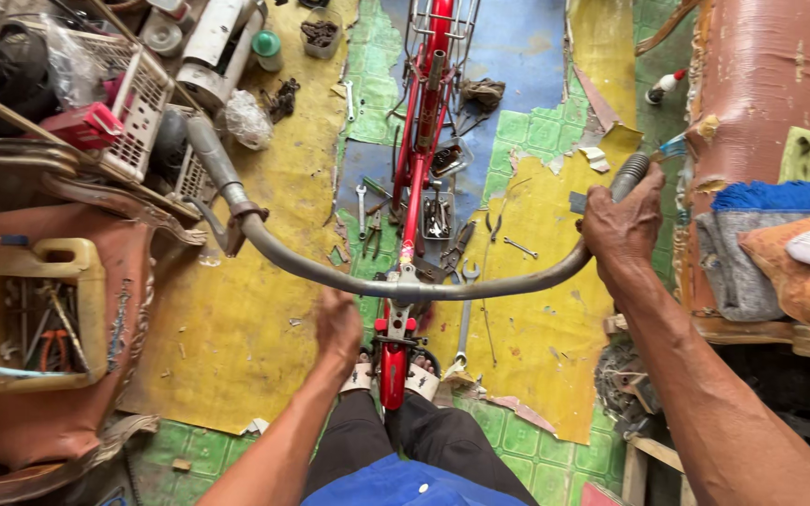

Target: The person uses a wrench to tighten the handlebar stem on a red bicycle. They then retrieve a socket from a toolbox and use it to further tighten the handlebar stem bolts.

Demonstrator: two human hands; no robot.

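Fingers of the right hand [622,223] wrap tight around the curved grey metal handlebar [405,281] near its ribbed end grip. The left hand [337,323] is blurred, just below the bar near the stem; whether it grips cannot be told. The red bicycle frame [416,159] stands over worn yellow and green flooring [236,328], strewn with scattered steel spanners [442,220].

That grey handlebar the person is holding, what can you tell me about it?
The handlebar is a curved tube of dull grey metal, worn and bare of paint. It sweeps wide to both sides from a clamp atop the red bicycle frame. The right hand grips its right end, below a ribbed grey grip. The left hand is blurred, just below the bar near the stem. A brake lever bracket hangs on the untouched left side.
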